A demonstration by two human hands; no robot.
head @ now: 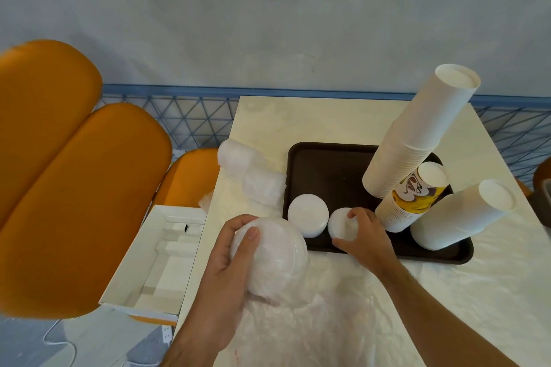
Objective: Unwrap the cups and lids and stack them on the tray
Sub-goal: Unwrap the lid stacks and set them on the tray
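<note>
Cups and lids are spread over the dark brown rectangular plastic tray point(334, 170) and the pale marble-patterned tabletop point(313, 119) it lies on. On the tray's right half stand three stacks of upturned paper cups: a tall plain white stack point(417, 134) that leans toward the upper right, a shorter stack with a yellow and brown printed top cup point(413, 199) in front of it, and a plain white stack point(459, 217) at the tray's near right corner. At the tray's near left sits a low stack of white round plastic lids point(307, 214).

The right hand point(362, 232) reaches forward from the lower right, forearm slanting across the table, and grips a second small stack of white lids point(343, 222) just right of the first; the fingers curl over its top and the thumb lies along the near side, close to the tray's front rim.

The left hand point(235, 250) comes up from the bottom edge, wrist bent, and holds a sleeve of lids in clear plastic wrap point(274, 250) just off the tray's near left corner. Its thumb presses across the rounded end and the fingers wrap round the left side. Loose crumpled clear plastic film point(328, 322) spreads from the sleeve over the near part of the table.

Another wrapped sleeve of lids point(247, 173) lies on the table, left of the tray. Below the table's left edge is an open white cardboard box point(161, 256), beside orange padded seats point(59, 158).
</note>
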